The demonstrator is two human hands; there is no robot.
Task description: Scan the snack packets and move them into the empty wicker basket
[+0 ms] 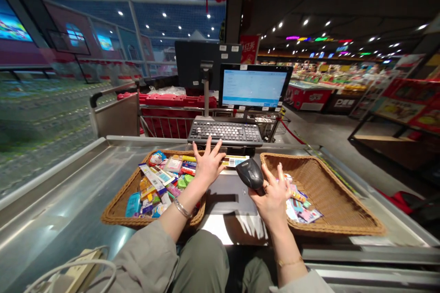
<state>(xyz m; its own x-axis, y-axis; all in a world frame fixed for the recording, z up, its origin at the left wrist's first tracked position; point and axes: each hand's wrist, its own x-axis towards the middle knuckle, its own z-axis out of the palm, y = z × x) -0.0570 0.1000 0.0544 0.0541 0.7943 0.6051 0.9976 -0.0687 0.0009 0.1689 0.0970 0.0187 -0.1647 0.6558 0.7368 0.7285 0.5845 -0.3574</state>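
Note:
My left hand [208, 165] hovers with fingers spread above the far edge of a wicker basket [118, 214] heaped with several small colourful packets [161, 183]. Its thumb meets the end of a barcoded packet [235, 161], and I cannot tell if it grips it. My right hand [273, 197] is wrapped around a black handheld barcode scanner [250, 174], whose head points towards that packet. Just beyond my right hand sits a second wicker basket [325, 187], with a few packets [302, 208] lying in its near corner.
Both baskets rest on a steel checkout counter [58, 183] with a grey panel [230, 197] between them. Beyond stand a black keyboard [225, 132], a monitor [254, 86] and a wire trolley [161, 121]. A white power strip [80, 270] with cable lies at lower left.

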